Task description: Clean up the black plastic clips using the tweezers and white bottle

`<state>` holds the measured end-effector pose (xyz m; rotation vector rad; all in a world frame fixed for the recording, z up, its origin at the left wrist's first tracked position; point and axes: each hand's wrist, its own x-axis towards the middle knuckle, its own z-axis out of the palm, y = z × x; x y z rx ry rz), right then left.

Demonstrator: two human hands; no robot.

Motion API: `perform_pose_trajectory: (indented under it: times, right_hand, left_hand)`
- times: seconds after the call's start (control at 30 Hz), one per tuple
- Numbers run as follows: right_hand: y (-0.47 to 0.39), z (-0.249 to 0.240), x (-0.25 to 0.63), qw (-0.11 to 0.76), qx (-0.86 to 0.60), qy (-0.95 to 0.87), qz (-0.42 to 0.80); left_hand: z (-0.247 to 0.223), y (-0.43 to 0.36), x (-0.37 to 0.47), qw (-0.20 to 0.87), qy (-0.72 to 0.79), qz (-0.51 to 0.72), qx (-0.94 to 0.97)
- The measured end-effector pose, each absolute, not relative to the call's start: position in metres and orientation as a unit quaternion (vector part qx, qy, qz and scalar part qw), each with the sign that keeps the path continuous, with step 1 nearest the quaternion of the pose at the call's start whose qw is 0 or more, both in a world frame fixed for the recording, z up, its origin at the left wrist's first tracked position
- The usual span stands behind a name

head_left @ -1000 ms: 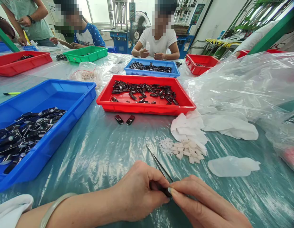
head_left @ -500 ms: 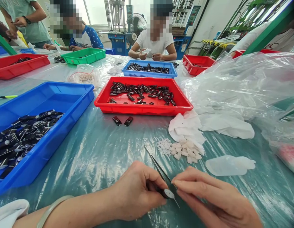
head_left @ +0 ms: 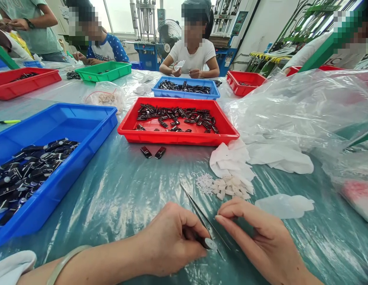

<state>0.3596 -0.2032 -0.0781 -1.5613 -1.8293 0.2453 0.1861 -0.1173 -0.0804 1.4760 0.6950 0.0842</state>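
So right up close, the left hand [head_left: 174, 239] has a small glossy black piece with a pale round end [head_left: 209, 242] clamped between thumb and fingers, just above the green, plastic-covered tabletop [head_left: 118, 182]. Right hand [head_left: 261, 237] is just beside it, thumb and forefinger tips close together, though I honestly can't tell if they're pinching anything. Slim silver metal tweezers [head_left: 195, 205] run between the two. A bit further out, a translucent white plastic bottle [head_left: 286, 206] lies on its side, near a heap of flat, cream-coloured chips [head_left: 233, 188]. Big rectangular blue plastic tray [head_left: 88, 111] of black pieces on the left, then a rectangular red plastic tray [head_left: 178, 138] with more, and across the table a white-shirted person [head_left: 195, 55].
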Motion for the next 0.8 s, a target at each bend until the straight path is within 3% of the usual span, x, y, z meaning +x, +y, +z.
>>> perform_pose_trajectory:
  times: [0.3,0.8]
  right_hand:
    - [-0.184,-0.097,0.362,0.295,-0.604,-0.737,-0.065]
    - [-0.188,-0.091,0.363,0.292,-0.595,-0.748,-0.045]
  left_hand:
    - [-0.083,-0.119,0.186,0.671,0.311,0.040,0.672]
    - [-0.084,-0.119,0.185,0.664,0.308,0.044,0.680]
